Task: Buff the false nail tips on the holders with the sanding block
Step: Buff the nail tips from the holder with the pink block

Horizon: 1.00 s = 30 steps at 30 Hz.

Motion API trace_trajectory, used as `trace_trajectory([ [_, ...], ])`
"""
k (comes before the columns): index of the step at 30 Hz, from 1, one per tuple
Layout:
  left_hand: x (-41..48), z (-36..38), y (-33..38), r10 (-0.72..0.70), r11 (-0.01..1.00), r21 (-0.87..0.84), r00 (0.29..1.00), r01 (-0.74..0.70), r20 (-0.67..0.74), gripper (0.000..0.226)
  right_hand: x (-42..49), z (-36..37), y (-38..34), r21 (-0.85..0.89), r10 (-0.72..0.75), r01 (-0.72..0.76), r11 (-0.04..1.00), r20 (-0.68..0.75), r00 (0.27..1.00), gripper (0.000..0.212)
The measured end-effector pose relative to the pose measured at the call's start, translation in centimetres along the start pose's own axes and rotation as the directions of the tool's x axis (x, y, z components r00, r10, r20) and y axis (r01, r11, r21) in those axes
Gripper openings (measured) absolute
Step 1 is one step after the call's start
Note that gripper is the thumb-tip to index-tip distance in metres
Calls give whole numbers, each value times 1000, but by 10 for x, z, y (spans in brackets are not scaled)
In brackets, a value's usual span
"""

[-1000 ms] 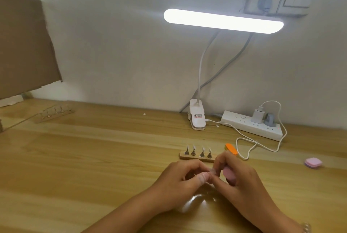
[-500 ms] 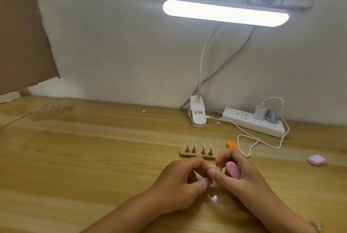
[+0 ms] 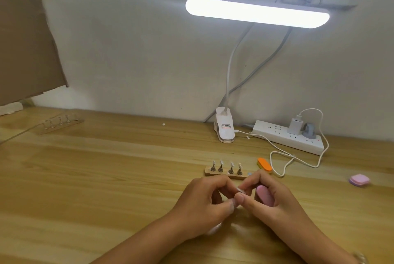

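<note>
— Room?
— Pale wooden desk (image 3: 106,178), white wall (image 3: 128,50). The near wooden holder strip (image 3: 226,174) bears four metal stands; a second strip (image 3: 60,124) lies far left of it.
— Hands?
— Just before it, left hand (image 3: 204,202) and right hand (image 3: 277,204) pinch one clear nail tip (image 3: 241,190), I think; the right also grips the pink oval sanding block (image 3: 265,195).

Low over the wooden tabletop (image 3: 106,178), the left hand (image 3: 204,204) and right hand (image 3: 275,202) meet fingertip to fingertip. The left pinches a small clear false nail tip (image 3: 241,190), while a pink sanding block (image 3: 265,195) sits in the right hand's grip under its curled fingers. Just behind them lies a wooden holder strip (image 3: 226,173) with four upright pegs, an orange buffer (image 3: 264,164) beside its right end; a second holder strip (image 3: 60,123) lies far left, near the wall.
</note>
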State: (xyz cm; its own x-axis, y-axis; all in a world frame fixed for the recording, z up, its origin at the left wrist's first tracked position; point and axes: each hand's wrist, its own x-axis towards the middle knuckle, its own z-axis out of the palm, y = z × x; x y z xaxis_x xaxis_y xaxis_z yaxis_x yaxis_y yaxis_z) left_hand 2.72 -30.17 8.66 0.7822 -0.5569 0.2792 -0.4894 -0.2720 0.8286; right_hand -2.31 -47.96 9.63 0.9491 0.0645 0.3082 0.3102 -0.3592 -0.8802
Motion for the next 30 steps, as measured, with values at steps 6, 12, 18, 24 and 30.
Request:
trace_trajectory([
  [6, 1, 1, -1, -22, 1000, 15, 999, 22, -35, 27, 1, 0, 0, -9, -47, 47, 999, -6, 999, 6],
  [12, 1, 1, -2, -17, 1000, -1, 1000, 17, -26, 15, -1, 1, 3, -109, -82, 80, 991, -18, 996, 13],
  [18, 1, -1, -3, -8, 1000, -19, 1000, 8, -15, 15, -2, 6, 2, -206, -136, 130, 970, -19, 990, 10],
  [24, 1, -3, 0, -27, 999, -27, 999, 26, -46, 5, -6, -1, -3, -151, -111, 90, 984, -133, 985, 24],
  [30, -1, -3, -1, 6, 999, 33, 999, -4, -45, 14, -6, -2, 4, -344, -144, 89, 935, -137, 980, 26],
])
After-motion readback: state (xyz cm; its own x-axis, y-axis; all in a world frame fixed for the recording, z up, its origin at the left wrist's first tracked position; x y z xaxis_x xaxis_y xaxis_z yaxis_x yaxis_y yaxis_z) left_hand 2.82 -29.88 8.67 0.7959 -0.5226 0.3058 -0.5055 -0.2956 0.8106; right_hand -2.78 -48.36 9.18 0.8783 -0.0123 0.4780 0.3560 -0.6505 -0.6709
